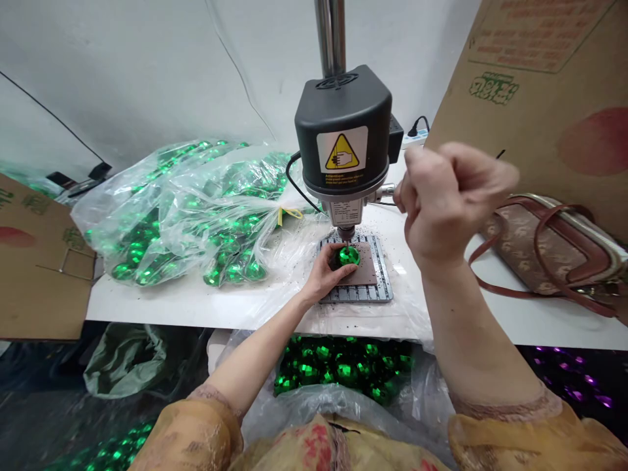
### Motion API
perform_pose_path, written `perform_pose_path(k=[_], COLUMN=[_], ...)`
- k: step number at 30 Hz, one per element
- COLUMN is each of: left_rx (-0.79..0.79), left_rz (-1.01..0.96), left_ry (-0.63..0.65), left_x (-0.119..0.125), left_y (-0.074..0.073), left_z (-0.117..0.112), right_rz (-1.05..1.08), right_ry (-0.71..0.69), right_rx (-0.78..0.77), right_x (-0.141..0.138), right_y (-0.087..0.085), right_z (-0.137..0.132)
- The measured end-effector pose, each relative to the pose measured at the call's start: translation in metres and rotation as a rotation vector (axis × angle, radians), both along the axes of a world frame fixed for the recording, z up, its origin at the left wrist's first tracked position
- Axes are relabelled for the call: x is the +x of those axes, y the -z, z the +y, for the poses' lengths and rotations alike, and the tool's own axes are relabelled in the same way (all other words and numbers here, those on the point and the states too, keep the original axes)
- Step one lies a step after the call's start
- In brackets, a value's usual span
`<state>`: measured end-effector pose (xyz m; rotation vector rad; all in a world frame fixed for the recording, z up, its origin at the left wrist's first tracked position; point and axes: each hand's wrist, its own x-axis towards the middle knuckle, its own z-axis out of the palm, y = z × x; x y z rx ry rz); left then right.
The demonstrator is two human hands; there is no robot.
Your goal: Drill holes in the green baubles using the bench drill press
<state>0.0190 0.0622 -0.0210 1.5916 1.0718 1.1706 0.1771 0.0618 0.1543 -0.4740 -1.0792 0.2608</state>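
A shiny green faceted ball sits on a brown square pad, directly under the chuck of a black drill press. My left hand curls around the ball from the left, thumb in front and fingers behind. The bit reaches down to the top of the ball. Raised to the right of the machine, my right hand is closed in a fist at the feed handle. Most of the handle is hidden behind that hand.
Clear plastic bags of green balls lie left on the white table. A brown handbag and cardboard box stand right. More green balls fill a bag below the table edge. Dark shavings surround the slotted metal base.
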Motion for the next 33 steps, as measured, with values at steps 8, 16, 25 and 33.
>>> perform_pose_path(k=[8,16,25,33], left_rx=[0.245,0.064,0.011,-0.123], left_rz=[0.336,1.035,1.031,0.609], left_ry=[-0.096,0.295,0.492,0.640], left_x=[-0.047,-0.128,-0.113,-0.088], left_y=[-0.014,0.029,-0.001,-0.060], left_z=[-0.088,-0.202,-0.165,-0.095], right_rz=[-0.005,0.013,-0.001,-0.011], right_ry=[-0.062,-0.059,-0.032,-0.019], right_rx=[0.019,0.057,-0.012,-0.058], right_x=[0.002,0.003,0.002,0.003], right_y=[-0.019,-0.015,-0.013,-0.012], right_z=[0.013,0.016,0.007,0.003])
